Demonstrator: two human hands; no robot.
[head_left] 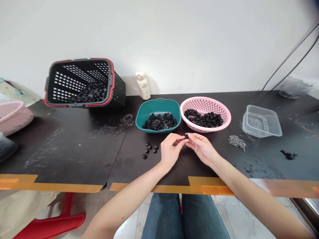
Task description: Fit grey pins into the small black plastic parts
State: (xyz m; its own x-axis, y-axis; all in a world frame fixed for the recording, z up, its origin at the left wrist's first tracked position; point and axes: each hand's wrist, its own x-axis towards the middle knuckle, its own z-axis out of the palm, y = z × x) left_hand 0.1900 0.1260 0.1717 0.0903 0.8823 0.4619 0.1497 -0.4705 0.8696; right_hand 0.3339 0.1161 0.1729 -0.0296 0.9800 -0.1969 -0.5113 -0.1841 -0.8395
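While the left hand [171,147] and right hand [201,147], fingers [178,136] nearly closed, pinch one small black plastic piece [186,136] just below the frame's centre, I'd judge fitting is in hand, the next move wanting steady, matched pressure.

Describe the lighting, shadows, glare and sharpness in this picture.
Head view: soft light on the white wall, faint shadow beside the bottle; head view: pale glare on the orange tape toward the right; head view: the held black piece is too small for fine detail.

Unreadable lettering [145,85] on white bottle [143,87]
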